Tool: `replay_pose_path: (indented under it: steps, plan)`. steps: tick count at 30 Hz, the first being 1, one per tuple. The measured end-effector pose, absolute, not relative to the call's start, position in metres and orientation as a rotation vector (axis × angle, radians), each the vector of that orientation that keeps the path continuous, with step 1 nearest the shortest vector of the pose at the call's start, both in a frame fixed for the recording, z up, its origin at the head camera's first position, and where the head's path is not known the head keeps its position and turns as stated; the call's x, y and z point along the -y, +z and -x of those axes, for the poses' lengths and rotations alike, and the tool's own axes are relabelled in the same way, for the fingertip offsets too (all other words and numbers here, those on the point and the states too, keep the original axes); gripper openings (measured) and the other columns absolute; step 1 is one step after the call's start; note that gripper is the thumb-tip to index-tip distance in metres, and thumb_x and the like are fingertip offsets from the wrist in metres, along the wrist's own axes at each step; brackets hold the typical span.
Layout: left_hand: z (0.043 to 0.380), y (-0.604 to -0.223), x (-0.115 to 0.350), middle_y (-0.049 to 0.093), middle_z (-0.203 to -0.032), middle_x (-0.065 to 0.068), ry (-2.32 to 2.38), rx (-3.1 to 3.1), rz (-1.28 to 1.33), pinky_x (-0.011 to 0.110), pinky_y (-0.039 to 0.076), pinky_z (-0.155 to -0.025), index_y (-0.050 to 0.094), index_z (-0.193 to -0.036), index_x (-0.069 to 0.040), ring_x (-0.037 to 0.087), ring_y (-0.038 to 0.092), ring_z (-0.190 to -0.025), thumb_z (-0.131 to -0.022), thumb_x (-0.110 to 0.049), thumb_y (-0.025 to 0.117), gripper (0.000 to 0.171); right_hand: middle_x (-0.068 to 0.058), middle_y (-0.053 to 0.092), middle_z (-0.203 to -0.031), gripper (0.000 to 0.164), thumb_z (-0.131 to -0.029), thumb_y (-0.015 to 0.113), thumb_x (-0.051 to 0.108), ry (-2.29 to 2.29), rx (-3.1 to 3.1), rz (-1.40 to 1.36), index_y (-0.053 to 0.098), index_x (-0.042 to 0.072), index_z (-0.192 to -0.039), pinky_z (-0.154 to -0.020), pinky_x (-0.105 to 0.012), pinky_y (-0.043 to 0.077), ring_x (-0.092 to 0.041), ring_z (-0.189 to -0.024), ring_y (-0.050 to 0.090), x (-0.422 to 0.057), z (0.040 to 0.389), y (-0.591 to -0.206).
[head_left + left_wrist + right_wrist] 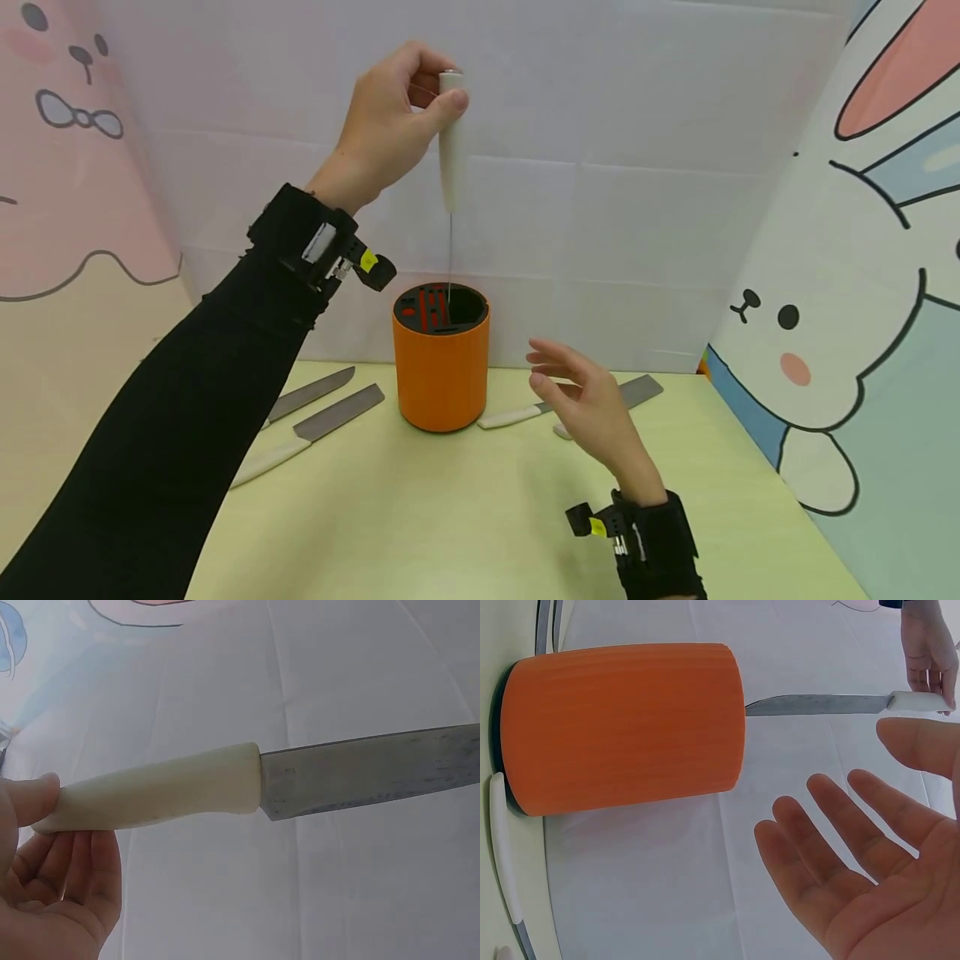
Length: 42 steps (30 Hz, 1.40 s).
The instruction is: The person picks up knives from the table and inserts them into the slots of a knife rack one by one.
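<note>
My left hand [397,125] pinches a knife [452,158] near the butt of its cream handle, between thumb and fingers. The blade [360,774] points straight down, seen edge-on from the head. Its tip meets the top of an orange round knife block [442,379]; in the right wrist view the tip [761,707] disappears at the block's rim, so its exact slot is hidden. Black and red slots and a larger dark opening fill the block's top. Right of the block, my right hand [588,408] hovers with fingers spread and relaxed, touching nothing.
Left of the block lie a cleaver-shaped knife [341,414] and another knife [311,393], partly behind my left sleeve. On the right are a pale-handled knife [512,417] and a broad-bladed one [641,390], partly hidden by my right hand. A white wall covering [600,233] stands behind.
</note>
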State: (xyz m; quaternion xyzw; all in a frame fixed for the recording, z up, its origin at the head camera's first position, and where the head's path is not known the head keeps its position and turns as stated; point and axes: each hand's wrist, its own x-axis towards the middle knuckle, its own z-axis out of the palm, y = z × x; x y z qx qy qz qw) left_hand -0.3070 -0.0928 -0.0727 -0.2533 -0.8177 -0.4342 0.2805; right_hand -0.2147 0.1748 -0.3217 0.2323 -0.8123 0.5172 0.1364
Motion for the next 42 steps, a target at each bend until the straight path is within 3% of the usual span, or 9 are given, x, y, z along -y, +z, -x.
replay_pose_path:
  steps: [16,37,42]
  plan:
    - [0.331,-0.096,0.106,0.062,-0.119,-0.003,-1.122,2.223,0.651,0.024,0.048,-0.095,0.062,-0.140,-0.012,0.012,0.060,-0.110,-0.107,-0.027,0.066,0.036,-0.009,0.072,-0.134,0.045,-0.104,0.070,0.014,1.495,2.350,-0.676,0.062,0.011,-0.148,-0.099,-0.024,0.057,-0.027,-0.122,0.070,-0.174,0.215,-0.322]
    - [0.356,-0.144,0.116,0.063,-0.119,0.009,-1.125,2.277,0.670,0.029,0.050,-0.092,0.061,-0.138,-0.006,0.019,0.064,-0.110,-0.108,-0.024,0.064,0.035,-0.008,0.072,-0.134,0.045,-0.105,0.070,0.014,1.534,2.356,-0.675,0.062,0.012,-0.149,-0.099,-0.023,0.057,-0.025,-0.122,0.070,-0.168,0.214,-0.322]
    - [0.361,-0.155,0.116,0.064,-0.118,0.013,-1.117,2.278,0.684,0.030,0.049,-0.091,0.061,-0.138,-0.003,0.023,0.065,-0.111,-0.108,-0.022,0.065,0.035,-0.007,0.072,-0.134,0.045,-0.104,0.071,0.016,1.527,2.364,-0.669,0.062,0.014,-0.149,-0.100,-0.029,0.058,-0.025,-0.122,0.070,-0.169,0.214,-0.323]
